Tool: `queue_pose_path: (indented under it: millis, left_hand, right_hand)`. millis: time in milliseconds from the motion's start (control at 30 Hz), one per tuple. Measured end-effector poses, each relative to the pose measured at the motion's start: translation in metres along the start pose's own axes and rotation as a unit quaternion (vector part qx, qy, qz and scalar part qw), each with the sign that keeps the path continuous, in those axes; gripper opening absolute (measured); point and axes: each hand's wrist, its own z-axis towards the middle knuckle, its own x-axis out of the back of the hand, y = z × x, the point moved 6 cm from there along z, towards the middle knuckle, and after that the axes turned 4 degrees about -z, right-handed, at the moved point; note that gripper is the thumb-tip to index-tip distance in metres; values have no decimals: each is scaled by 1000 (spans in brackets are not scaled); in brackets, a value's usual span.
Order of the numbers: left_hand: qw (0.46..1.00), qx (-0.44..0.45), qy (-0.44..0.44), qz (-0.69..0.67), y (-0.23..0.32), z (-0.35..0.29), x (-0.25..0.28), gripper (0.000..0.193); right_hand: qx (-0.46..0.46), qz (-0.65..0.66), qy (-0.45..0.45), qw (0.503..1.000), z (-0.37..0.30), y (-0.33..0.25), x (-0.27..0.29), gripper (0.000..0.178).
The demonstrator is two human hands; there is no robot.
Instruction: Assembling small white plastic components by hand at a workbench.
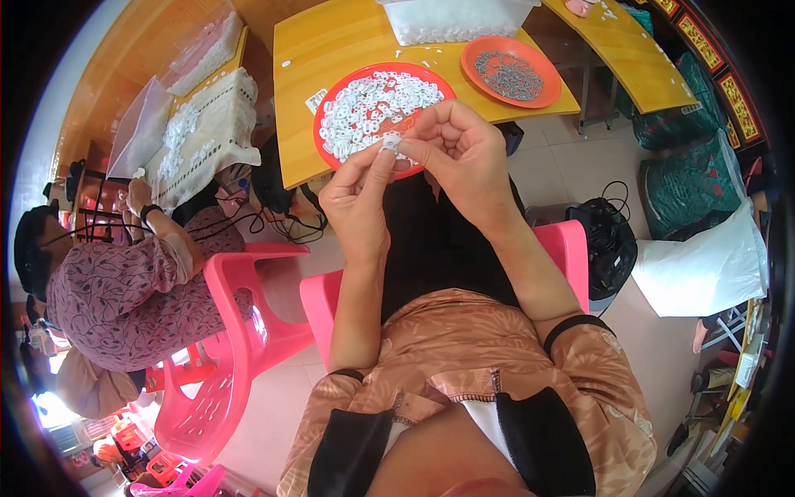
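Note:
My left hand [358, 195] pinches a small white plastic piece [392, 142] between thumb and fingertips. From the other side my right hand [458, 149] closes its thumb and forefinger at the same piece; whether a metal part is in its fingertips is too small to tell. Both hands are over the near edge of a round red tray [451, 81], heaped with white plastic pieces [364, 108] that have holes in them. To its right an orange-red plate [474, 62] holds a pile of small silvery metal parts [511, 76].
The trays stand on a yellow table [306, 50], with a clear bin [460, 21] of white pieces behind. At left a co-worker [124, 282] sits by a cloth-covered table [219, 124]. Pink chairs [240, 356], a black bag [604, 240] and a white sack [704, 261] stand around.

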Motion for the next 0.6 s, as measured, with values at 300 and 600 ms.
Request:
queue_pose_path:
  millis: [300, 600]
  left_hand:
    - [1000, 24, -14, 8, -6, 4, 2, 14]
    - [998, 51, 5, 34, -9, 6, 7, 16]
  right_hand:
    - [69, -65, 60, 994, -2, 6, -1, 20]
    - [33, 44, 114, 992, 8, 8, 17, 21]
